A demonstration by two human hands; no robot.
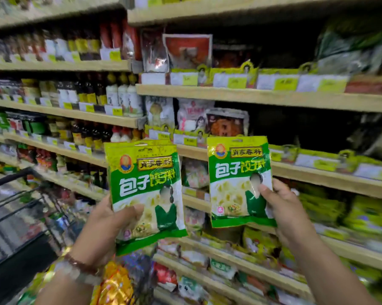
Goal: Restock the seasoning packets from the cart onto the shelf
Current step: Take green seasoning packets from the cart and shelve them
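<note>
Before wooden shelves [251, 97], left hand [106, 223] fingers gripping green packet stack [144, 190], right hand [284, 205] fingers pinching single packet [238, 181], cart [20, 216] lower left

wooden store shelving [229, 96], bottles [91, 93] left, dim recesses

dark sauce bottles [91, 93] and white bottles [124, 95] at left.

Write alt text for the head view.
The left hand and right hand each hold up a green seasoning packet before stocked wooden shelves, with a black cart at lower left.
</note>
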